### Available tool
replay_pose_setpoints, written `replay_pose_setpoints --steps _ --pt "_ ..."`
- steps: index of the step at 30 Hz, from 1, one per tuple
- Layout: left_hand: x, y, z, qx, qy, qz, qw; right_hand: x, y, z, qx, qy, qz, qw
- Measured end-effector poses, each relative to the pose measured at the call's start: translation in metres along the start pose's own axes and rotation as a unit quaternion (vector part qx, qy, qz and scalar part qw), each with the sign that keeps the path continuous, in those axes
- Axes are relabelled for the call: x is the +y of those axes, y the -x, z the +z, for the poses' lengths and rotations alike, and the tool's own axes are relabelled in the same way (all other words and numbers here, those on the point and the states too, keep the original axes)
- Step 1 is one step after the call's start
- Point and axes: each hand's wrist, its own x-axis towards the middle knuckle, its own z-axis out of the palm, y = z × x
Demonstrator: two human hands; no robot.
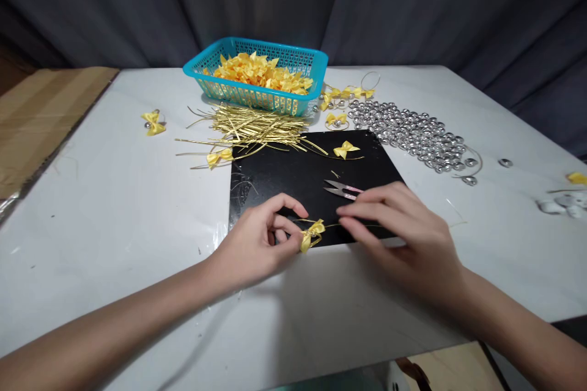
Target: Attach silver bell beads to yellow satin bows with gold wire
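Observation:
My left hand [263, 241] pinches a small yellow ribbon bow [312, 234] at the near edge of a black mat [293, 174]. A thin gold wire tie runs from the bow to the right, and the fingers of my right hand [403, 232] hold it just beside the bow. Small pink-handled thread snips [342, 189] lie on the mat just beyond my right fingers. Another yellow bow [345, 149] rests at the mat's far side.
A teal basket [257, 95] full of yellow bows stands at the back, with a heap of gold wire ties [247, 125] in front of it. Several silver beads [413, 131] spread at the right. Loose bows [153, 123] lie on the white table; cardboard [41, 116] is at the left.

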Motion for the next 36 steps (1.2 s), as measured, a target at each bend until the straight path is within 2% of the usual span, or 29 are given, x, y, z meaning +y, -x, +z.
replay_pose_setpoints --steps 2,5,11,15,19,22,30,33,36 --pt "0.000 0.000 0.000 0.000 0.008 0.003 1.000 -0.014 -0.002 0.001 -0.072 -0.055 -0.017 0.996" --pt "-0.001 0.000 0.000 0.000 0.015 0.007 1.000 -0.024 -0.003 0.008 -0.147 -0.097 0.004 0.984" --pt "-0.003 0.002 -0.001 -0.009 0.002 0.020 1.000 -0.022 -0.005 0.014 -0.204 -0.122 0.033 0.971" --pt "-0.003 0.002 0.000 -0.015 0.005 0.023 1.000 -0.023 -0.006 0.015 -0.205 -0.108 0.028 0.972" --pt "-0.003 0.001 0.001 -0.014 0.008 0.024 1.000 -0.026 -0.007 0.018 -0.221 -0.073 0.071 0.970" --pt "-0.003 0.002 0.001 -0.009 0.009 0.025 1.000 -0.026 -0.006 0.019 -0.222 -0.122 0.095 0.963" --pt "-0.002 0.002 0.000 -0.010 0.006 0.024 1.000 -0.021 -0.008 0.018 -0.151 -0.221 0.191 0.945" --pt "-0.002 0.002 0.000 -0.004 -0.001 0.027 1.000 -0.020 -0.006 0.018 -0.149 -0.239 0.193 0.940" --pt "-0.003 0.002 0.000 0.001 -0.012 0.035 0.999 -0.019 -0.004 0.018 -0.146 -0.242 0.165 0.945"
